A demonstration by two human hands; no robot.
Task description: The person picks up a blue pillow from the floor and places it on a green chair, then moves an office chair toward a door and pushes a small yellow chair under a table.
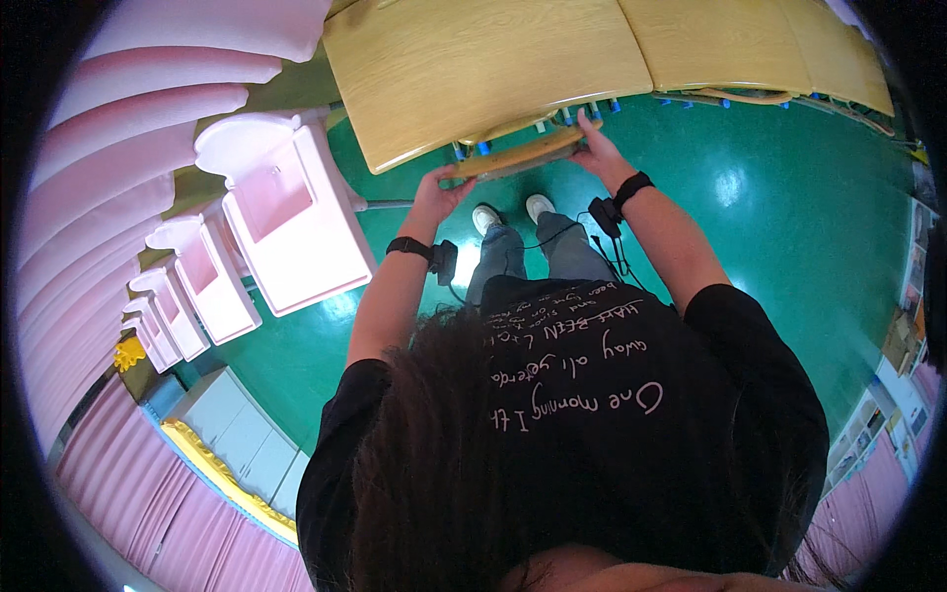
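Both my hands grip a small wooden chair by its curved top rail (525, 156), which lies close to the near edge of a wooden-topped table (493, 74). At the rail's left end, my left hand (444, 192) is closed around it. My right hand (598, 148) holds the right end, fingers wrapped over the wood. Most of the chair's seat and legs is hidden under the tabletop; bits of blue show below the edge. Each wrist wears a black strap with a small dark device, and cables run from them.
More wooden tables (730, 44) continue to the right, with chairs tucked beneath. Along the left stands a row of pink plastic units (296, 217) with recesses, beside pink curtains (168, 74). Pale cabinets (237, 434) stand behind left. My shoes (485, 219) rest on the green floor (740, 217).
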